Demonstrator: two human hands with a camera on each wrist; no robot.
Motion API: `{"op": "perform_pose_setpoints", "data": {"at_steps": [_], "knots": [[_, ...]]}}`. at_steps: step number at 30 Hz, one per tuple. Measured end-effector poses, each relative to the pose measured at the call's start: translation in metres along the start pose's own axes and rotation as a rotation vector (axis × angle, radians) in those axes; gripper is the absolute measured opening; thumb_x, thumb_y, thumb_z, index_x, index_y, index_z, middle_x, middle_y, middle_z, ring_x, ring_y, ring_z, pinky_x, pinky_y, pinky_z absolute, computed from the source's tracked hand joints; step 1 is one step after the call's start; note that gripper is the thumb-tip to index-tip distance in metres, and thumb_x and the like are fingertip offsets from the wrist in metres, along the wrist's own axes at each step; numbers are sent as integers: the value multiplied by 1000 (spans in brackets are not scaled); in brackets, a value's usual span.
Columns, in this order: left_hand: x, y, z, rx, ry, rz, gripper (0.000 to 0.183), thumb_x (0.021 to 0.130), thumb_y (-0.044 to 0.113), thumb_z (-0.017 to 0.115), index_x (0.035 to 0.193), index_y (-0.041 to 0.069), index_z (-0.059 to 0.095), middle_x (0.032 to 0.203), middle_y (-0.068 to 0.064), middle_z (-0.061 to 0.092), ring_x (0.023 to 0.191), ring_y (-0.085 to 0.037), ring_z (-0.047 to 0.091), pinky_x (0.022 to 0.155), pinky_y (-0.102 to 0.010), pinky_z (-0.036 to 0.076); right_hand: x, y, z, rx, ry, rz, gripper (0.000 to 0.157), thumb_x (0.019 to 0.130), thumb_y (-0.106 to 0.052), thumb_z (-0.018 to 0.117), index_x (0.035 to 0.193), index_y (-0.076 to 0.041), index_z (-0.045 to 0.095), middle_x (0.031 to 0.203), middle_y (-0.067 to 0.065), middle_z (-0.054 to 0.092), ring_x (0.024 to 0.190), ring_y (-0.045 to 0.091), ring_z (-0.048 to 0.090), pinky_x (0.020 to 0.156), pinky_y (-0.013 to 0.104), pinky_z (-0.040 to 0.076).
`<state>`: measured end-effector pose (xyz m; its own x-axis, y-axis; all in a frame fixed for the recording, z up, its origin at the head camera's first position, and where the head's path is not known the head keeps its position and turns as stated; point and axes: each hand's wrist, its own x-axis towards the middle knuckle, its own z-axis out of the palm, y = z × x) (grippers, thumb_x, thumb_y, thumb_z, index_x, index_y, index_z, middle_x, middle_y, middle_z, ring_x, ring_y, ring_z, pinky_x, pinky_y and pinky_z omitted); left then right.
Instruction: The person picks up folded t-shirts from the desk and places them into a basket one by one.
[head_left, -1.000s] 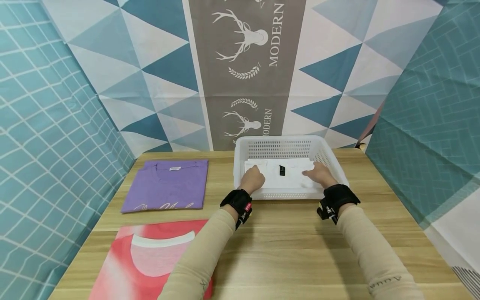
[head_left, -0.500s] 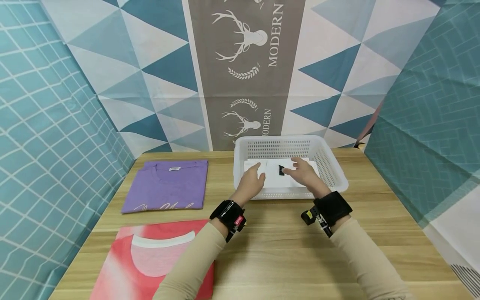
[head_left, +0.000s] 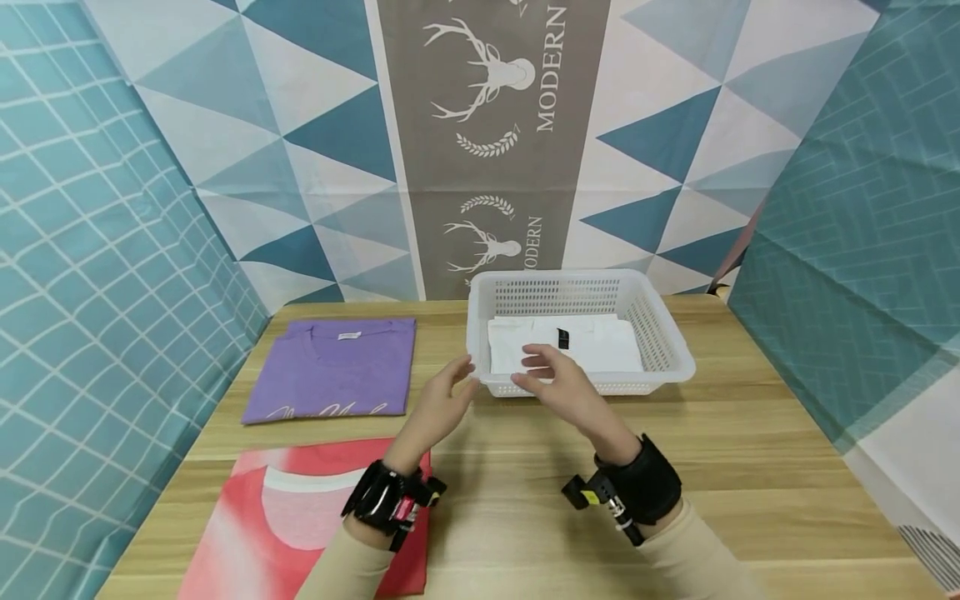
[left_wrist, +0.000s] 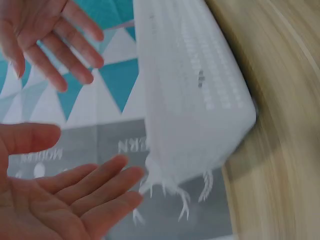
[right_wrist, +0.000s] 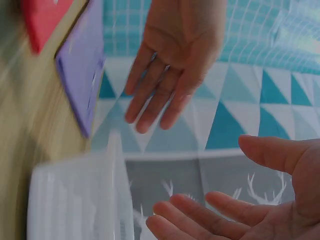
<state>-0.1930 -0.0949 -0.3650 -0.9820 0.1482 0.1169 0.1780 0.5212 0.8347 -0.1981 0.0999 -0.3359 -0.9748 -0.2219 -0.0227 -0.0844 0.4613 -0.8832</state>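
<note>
A white folded garment with a black label lies inside the white plastic basket at the back of the table. My left hand is in the air by the basket's front left corner, fingers loosely extended and holding nothing. Overlapping the basket's front rim in the head view is my right hand, also without anything in it. In the left wrist view the palm of the left hand shows beside the basket. The right wrist view has the right hand with its fingers spread.
Left of the basket a folded purple T-shirt lies flat on the wooden table. Nearer the front is a folded red and pink shirt, partly behind the left forearm. A patterned cloth hangs behind the table.
Both hands have come away from the white garment and drawn back toward the front, out of the basket, with fingers opening. The garment stays in the basket; the two shirts have not moved.
</note>
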Motion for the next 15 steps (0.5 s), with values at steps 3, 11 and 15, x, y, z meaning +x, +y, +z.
{"op": "perform_pose_setpoints", "data": {"at_steps": [3, 11, 15], "knots": [[-17, -10, -15, 25, -8, -46, 50, 99, 21, 51, 143, -2, 40, 137, -25, 54, 131, -39, 50, 106, -52, 43, -7, -3, 16, 67, -12, -9, 50, 92, -15, 63, 136, 2, 48, 130, 27, 58, 117, 40, 59, 93, 43, 54], [-80, -54, -86, 230, 11, -266, 56, 102, 30, 44, 143, -7, 36, 145, -31, 43, 133, -46, 43, 109, -56, 37, -24, 3, 76, 200, -128, 46, 50, 89, -13, 65, 132, 6, 48, 123, 27, 60, 106, 36, 63, 88, 40, 56], [-119, -96, -128, 369, 60, -425, 59, 102, 32, 39, 141, -12, 34, 141, -36, 42, 131, -52, 40, 107, -60, 36, -29, 15, 115, 242, -215, 140, 58, 89, -17, 67, 134, 9, 43, 122, 29, 58, 100, 35, 63, 84, 44, 55]]}}
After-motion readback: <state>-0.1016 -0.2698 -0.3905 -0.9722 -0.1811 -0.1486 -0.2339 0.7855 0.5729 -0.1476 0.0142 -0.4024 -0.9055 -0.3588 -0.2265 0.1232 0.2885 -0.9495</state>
